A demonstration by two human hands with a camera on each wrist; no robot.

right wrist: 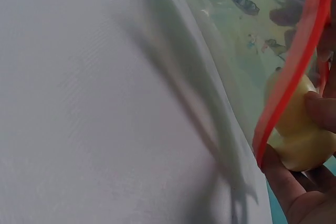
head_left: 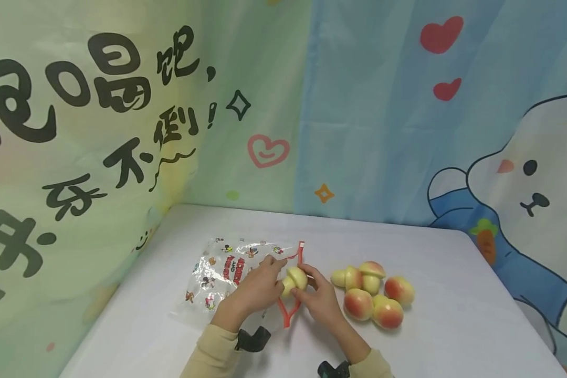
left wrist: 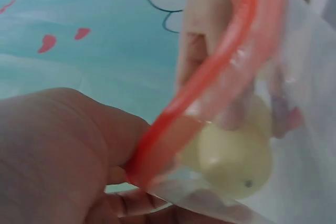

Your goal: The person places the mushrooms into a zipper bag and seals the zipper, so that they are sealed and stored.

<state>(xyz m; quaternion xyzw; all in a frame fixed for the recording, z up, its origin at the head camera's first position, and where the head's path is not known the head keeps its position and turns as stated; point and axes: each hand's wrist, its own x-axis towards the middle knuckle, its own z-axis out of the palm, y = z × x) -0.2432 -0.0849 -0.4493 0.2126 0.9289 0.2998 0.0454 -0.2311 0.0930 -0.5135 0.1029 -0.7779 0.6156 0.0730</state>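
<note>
A clear zip bag (head_left: 203,286) with printed cartoon figures lies on the white table, its mouth edged by a red strip (left wrist: 205,85). My left hand (head_left: 260,286) pinches the bag at that red edge, holding the mouth apart. A pale yellow toy mushroom (head_left: 296,277) sits at the opening, gripped by the fingers of my right hand (head_left: 322,302). Through the clear plastic in the left wrist view, the mushroom's rounded end (left wrist: 236,161) shows inside the mouth. In the right wrist view, thumb and fingers hold the mushroom (right wrist: 296,124) behind the red edge.
Several more toy mushrooms (head_left: 359,304), yellow with red-tinged caps, lie grouped to the right of my right hand. The white table (head_left: 453,315) ends at a printed cloth backdrop (head_left: 359,105) behind and at the left.
</note>
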